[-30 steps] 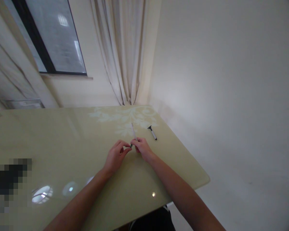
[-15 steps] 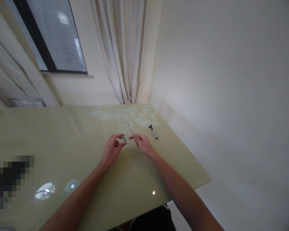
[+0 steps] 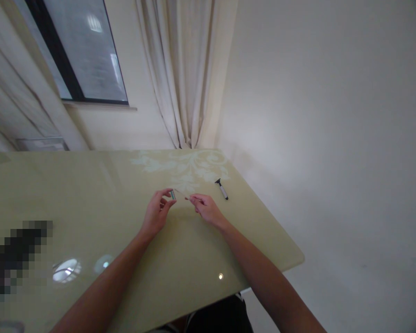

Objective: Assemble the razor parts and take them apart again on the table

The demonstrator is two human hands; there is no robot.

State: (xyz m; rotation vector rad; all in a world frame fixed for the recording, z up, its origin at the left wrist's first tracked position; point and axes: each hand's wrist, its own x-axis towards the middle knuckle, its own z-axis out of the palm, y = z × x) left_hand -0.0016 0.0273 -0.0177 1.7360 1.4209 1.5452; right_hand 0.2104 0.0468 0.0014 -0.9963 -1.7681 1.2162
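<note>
My left hand [image 3: 156, 212] pinches a small narrow piece [image 3: 173, 194], dark with a green strip, between thumb and fingertips; it looks like a razor cartridge. Beside it, my right hand [image 3: 207, 208] is closed on a thin pale stick, like a toothbrush [image 3: 180, 193], whose far end points left toward that piece. Whether the tip touches the piece cannot be made out. To the right of my right hand, a razor [image 3: 222, 189] with a black head and grey handle lies on the table.
The glossy pale green table [image 3: 263, 236] has a white floral pattern at its far edge and a rounded right corner. A blurred-out dark object [image 3: 17, 256] lies at the left. A wall stands along the right, with a curtain [image 3: 187, 83] behind.
My left hand has moved slightly left and up with the small piece. The stick in my right hand has swung from pointing away to pointing left, toward the piece.
</note>
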